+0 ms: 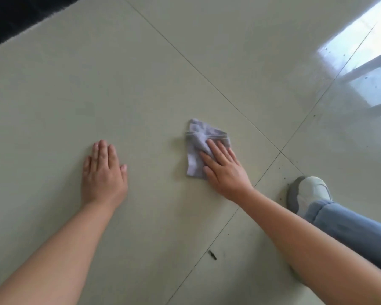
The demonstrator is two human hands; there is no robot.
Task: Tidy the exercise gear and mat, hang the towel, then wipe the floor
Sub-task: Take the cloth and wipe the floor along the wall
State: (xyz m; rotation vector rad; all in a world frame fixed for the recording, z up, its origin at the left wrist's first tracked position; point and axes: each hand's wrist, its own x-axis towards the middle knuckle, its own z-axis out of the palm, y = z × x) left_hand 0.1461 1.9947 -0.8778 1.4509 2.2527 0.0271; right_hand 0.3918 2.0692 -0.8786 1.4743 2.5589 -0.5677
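Note:
A small pale lilac cloth [197,146] lies crumpled on the cream tiled floor [141,84] near the middle of the view. My right hand [223,166] presses flat on the cloth's right half with straight fingers. To the left, my left hand [103,170] rests palm down on the bare tile, fingers straight and together, holding nothing.
My foot in a white and grey shoe [310,192] and a blue jeans leg [350,227] are at the right. Dark specks of dirt [212,254] lie along the tile joints. A dark mat edge [13,16] fills the top left corner. Window light reflects at the top right.

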